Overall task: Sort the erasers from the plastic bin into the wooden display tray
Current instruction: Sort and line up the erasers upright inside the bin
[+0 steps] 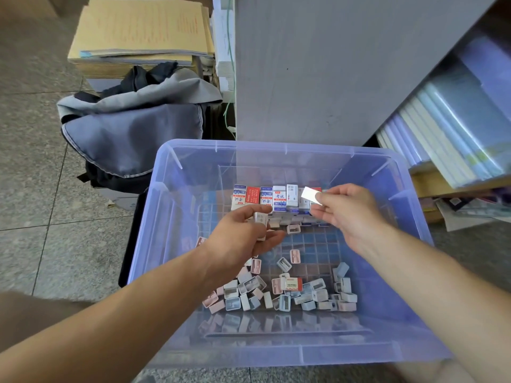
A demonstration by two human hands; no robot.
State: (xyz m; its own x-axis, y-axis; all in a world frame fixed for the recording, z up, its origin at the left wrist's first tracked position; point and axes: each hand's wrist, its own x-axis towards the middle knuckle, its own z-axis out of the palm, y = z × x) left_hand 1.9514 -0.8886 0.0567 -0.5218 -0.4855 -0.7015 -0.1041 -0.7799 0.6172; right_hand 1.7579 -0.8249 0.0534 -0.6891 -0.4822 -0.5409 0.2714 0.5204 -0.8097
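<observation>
Head view: our left grip (243, 239) holds a boxed eraser (261, 219), our right grip (348, 214) pinches a white eraser (311, 196); either might slip among the sharpeners (279, 295) in the bin (276, 146).

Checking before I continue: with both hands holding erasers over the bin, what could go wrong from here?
The right hand pinches the flat white eraser by one end only; it may drop into the translucent blue plastic bin. The pastel plastic sharpeners heaped near the red-and-white sleeved eraser could get picked by mistake. The wooden tray is not in view.
</observation>
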